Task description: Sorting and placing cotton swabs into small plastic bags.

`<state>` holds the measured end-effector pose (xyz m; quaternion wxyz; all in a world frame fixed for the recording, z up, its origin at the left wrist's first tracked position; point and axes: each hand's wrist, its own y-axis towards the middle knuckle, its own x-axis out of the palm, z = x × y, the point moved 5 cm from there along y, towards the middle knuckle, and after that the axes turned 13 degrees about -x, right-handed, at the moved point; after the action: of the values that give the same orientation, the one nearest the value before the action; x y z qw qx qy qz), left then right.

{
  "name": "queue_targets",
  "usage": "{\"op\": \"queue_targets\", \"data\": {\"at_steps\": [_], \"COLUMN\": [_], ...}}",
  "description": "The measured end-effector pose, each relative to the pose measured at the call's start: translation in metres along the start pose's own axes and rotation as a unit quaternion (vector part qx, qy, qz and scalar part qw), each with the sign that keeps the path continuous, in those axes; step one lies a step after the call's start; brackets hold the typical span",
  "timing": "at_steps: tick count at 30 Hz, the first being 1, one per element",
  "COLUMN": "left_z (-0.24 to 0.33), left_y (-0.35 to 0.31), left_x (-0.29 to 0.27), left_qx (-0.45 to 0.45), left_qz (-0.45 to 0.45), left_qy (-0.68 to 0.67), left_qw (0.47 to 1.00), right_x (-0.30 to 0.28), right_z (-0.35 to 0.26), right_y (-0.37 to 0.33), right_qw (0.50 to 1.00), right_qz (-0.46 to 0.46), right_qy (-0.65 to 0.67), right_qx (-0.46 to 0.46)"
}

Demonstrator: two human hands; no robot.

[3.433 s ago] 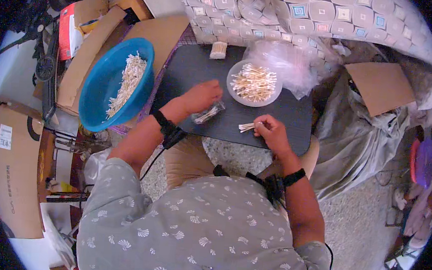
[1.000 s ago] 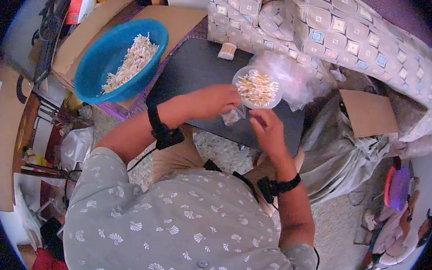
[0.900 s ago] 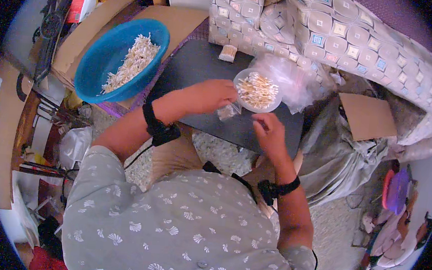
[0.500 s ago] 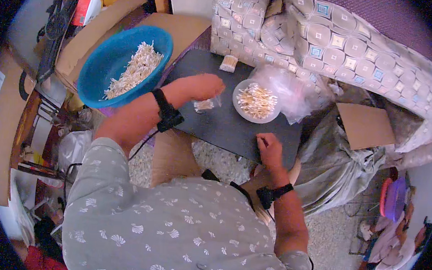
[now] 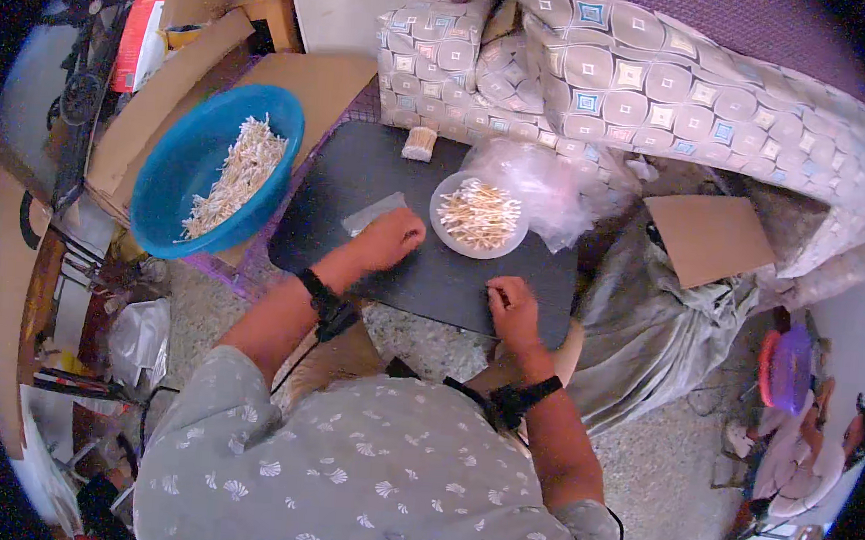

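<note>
Over the dark grey tabletop [image 5: 431, 290], my left hand [image 5: 391, 239] is closed, fingers curled; whatever it holds is hidden. A flat clear plastic bag [image 5: 371, 214] shows just beyond its wrist, partly covered by it. Close to the table's front edge is my right hand [image 5: 515, 311], also closed, its grip too small to make out. Between and beyond the hands stands a white round bowl [image 5: 442, 233] heaped with loose cotton swabs [image 5: 480, 213]. A packed bundle of cotton swabs [image 5: 420, 143] sits farther back.
A blue tub [image 5: 168, 176] with a pile of cotton swabs leans in a cardboard box [image 5: 321, 72] on the left. Crumpled clear plastic [image 5: 548, 193] lies right of the bowl. A patterned sofa [image 5: 665, 96] borders the back; grey cloth [image 5: 649, 325] and a cardboard piece [image 5: 710, 239] are at right.
My left hand has drawn nearer to me and now covers where the small bag's swabs were visible. My right hand stays near the front edge. The whole view has shifted slightly.
</note>
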<state>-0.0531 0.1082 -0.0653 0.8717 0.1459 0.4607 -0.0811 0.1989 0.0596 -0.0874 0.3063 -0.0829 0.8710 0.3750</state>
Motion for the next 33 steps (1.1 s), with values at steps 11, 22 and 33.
{"op": "queue_targets", "data": {"at_steps": [11, 22, 33], "left_z": [0.013, 0.006, 0.005], "left_y": [-0.023, -0.028, -0.021], "left_x": [0.041, 0.04, 0.044], "left_qx": [0.022, -0.048, -0.053], "left_qz": [0.084, 0.105, 0.087], "left_qy": [-0.044, -0.065, -0.083], "left_qw": [0.995, 0.991, 0.991], "right_x": [-0.002, 0.003, 0.046], "right_z": [0.002, -0.066, -0.045], "right_y": [0.001, 0.101, 0.125], "right_qw": [0.992, 0.99, 0.924], "right_qz": [-0.019, -0.112, -0.252], "right_qy": [0.07, 0.008, -0.206], "right_qx": [0.101, -0.081, -0.204]}}
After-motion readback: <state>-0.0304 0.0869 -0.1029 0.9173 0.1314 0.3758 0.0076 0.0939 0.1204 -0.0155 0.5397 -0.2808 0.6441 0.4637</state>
